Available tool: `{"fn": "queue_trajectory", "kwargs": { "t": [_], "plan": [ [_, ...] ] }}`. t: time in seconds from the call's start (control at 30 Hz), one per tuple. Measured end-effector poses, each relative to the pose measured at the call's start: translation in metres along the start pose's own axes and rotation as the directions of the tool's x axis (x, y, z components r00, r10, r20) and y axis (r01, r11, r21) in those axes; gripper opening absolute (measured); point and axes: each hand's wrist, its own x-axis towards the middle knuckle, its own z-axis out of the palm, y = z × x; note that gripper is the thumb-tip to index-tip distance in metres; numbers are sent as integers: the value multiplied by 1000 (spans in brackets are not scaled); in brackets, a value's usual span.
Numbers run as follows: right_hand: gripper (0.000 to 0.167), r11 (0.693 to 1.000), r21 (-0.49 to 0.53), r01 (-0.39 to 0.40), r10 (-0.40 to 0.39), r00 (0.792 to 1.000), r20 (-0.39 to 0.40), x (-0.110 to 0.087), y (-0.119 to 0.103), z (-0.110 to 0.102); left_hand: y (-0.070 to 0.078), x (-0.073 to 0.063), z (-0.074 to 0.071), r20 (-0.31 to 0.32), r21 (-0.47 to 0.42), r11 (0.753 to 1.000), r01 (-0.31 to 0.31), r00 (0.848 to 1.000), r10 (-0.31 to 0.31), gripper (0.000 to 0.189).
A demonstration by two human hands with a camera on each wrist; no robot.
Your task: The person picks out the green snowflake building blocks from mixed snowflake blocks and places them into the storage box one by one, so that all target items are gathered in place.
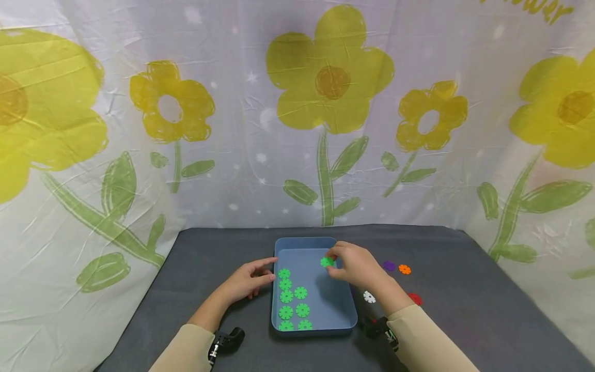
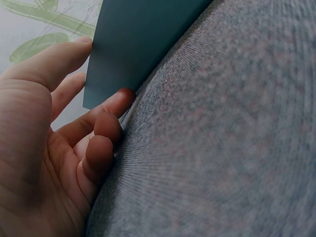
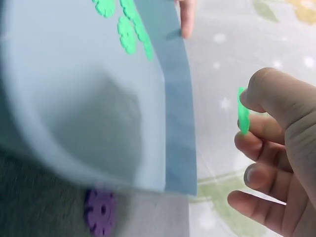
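A blue-grey tray (image 1: pixel 327 305) lies on the dark cloth, with two columns of green notched plastic discs (image 1: pixel 300 293) along its left side. My right hand (image 1: pixel 355 264) is over the tray's far right part and pinches one more green notched disc (image 1: pixel 327 262). In the right wrist view, this disc (image 3: pixel 243 111) appears edge-on between thumb and fingers. At the tray's left side, my left hand (image 1: pixel 248 279) has its index finger extended to the rim. Its fingertips are at the tray's outer wall (image 2: pixel 133 49) in the left wrist view, with nothing gripped.
Right of the tray lie loose notched discs: purple (image 1: pixel 388 266), orange (image 1: pixel 405 269), white (image 1: pixel 369 296) and red (image 1: pixel 415 298), some near the right forearm. Behind the dark cloth-covered table (image 1: pixel 223 240) hangs a flower-printed curtain (image 1: pixel 241 155).
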Motion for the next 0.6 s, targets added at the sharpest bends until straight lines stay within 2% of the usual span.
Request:
{"fn": "queue_trajectory", "kwargs": {
  "t": [0.2,0.37,0.47,0.6],
  "plan": [
    [30,999,26,46,-48,993,109,17,-10,11,2,-1,0,4,3,1000,-2,1000,2,58],
    [34,999,33,43,-49,980,193,27,-20,20,3,-1,0,-4,7,1000,0,1000,0,59],
    [33,998,33,48,-54,972,228,32,-25,26,2,-1,0,-6,5,1000,3,1000,-3,59],
    [30,995,-8,103,-97,963,252,38,-29,34,0,0,0,-8,3,1000,4,1000,-4,57]
  ]
}}
